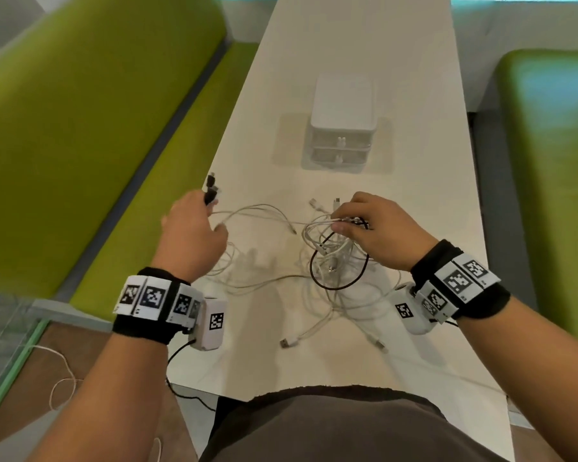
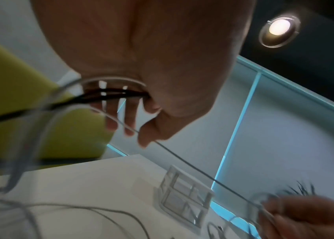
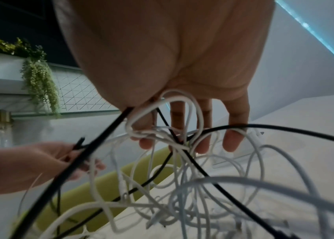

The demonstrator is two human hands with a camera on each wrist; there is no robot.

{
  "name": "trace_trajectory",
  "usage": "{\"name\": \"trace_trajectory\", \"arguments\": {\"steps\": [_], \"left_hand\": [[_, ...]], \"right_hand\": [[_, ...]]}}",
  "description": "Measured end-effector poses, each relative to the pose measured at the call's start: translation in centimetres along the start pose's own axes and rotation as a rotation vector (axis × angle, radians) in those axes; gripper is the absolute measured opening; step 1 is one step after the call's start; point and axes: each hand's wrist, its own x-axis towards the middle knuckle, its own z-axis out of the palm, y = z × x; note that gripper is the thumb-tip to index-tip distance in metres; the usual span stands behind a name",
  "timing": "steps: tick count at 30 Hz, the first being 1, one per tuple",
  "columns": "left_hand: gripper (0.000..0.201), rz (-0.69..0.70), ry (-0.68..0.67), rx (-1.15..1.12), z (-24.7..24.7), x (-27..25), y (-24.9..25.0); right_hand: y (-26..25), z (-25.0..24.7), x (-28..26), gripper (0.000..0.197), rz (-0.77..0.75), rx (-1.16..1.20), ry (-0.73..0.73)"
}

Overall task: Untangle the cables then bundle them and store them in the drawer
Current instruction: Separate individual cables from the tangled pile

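Observation:
A tangle of white cables (image 1: pixel 331 255) with one black cable (image 1: pixel 339 285) looped through it lies on the white table (image 1: pixel 347 45) in front of me. My right hand (image 1: pixel 374 225) pinches a bunch of white and black strands (image 3: pixel 162 129) at the top of the tangle and lifts them. My left hand (image 1: pixel 194 228) grips black cable ends (image 1: pixel 211 190), whose plugs stick up past the fingers; the black strands (image 2: pixel 109 95) run through its fist with a white cable (image 2: pixel 110 80). A small white drawer unit (image 1: pixel 342 125), both drawers closed, stands farther back.
Green upholstered benches (image 1: pixel 80 128) flank the narrow table on both sides. Loose white plug ends (image 1: pixel 289 341) lie near the table's front edge. A thin white wire (image 1: pixel 64 371) trails on the floor at the left.

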Motion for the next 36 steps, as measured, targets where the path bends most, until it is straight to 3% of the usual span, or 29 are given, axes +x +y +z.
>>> {"name": "trace_trajectory", "arguments": {"steps": [4,5,7,11,13,15,17,20,23,28,30,32,33,36], "left_hand": [[0.029,0.347,0.234,-0.141,1.3,-1.3,2.6],[0.029,0.42,0.227,-0.131,1.7,-1.6,3.2],[0.032,0.485,0.082,-0.119,2.7,-2.1,4.2],[0.014,0.425,-0.261,-0.081,4.1,-2.1,4.7],[0.029,0.41,-0.297,-0.088,4.0,-2.0,4.7],[0.034,0.421,-0.292,-0.082,3.4,-1.7,4.8],[0.035,0.421,-0.265,-0.112,2.8,-1.3,5.2],[0.018,0.372,-0.186,-0.18,2.5,-0.9,5.6],[0.015,0.306,-0.143,-0.23,2.4,-0.3,5.4],[0.007,0.269,-0.037,-0.287,1.4,0.2,4.6],[0.01,0.264,0.008,-0.298,1.1,0.2,4.3],[0.012,0.256,-0.031,-0.365,0.8,0.1,4.3],[0.012,0.26,-0.075,-0.396,0.8,-0.1,4.5],[0.013,0.295,-0.168,-0.378,0.9,-0.8,5.2]], "right_hand": [[-0.5,0.6,0.4,0.018,-0.004,-0.079,-0.004],[-0.6,0.8,0.4,0.017,-0.026,-0.092,-0.008],[-0.9,0.8,0.4,0.015,-0.101,-0.104,-0.009],[-0.9,0.4,0.2,0.015,-0.194,-0.03,-0.008],[-0.5,0.2,-0.1,0.028,-0.202,-0.027,0.026],[0.0,0.2,-0.4,0.047,-0.203,-0.1,0.13],[0.3,0.2,-0.6,0.054,-0.227,-0.133,0.186],[0.1,0.1,-0.9,0.05,-0.286,-0.036,0.19],[-0.2,-0.4,-1.2,0.043,-0.275,0.124,0.194],[0.5,-1.6,-1.3,0.024,-0.068,-0.065,-0.002],[0.9,-2.1,-1.2,0.035,0.039,-0.017,0.038],[0.8,-2.1,-1.0,0.063,0.114,0.017,0.101],[0.6,-1.9,-0.8,0.066,0.135,-0.016,0.142],[0.0,-0.7,-0.4,0.045,0.032,-0.125,0.2]]}}
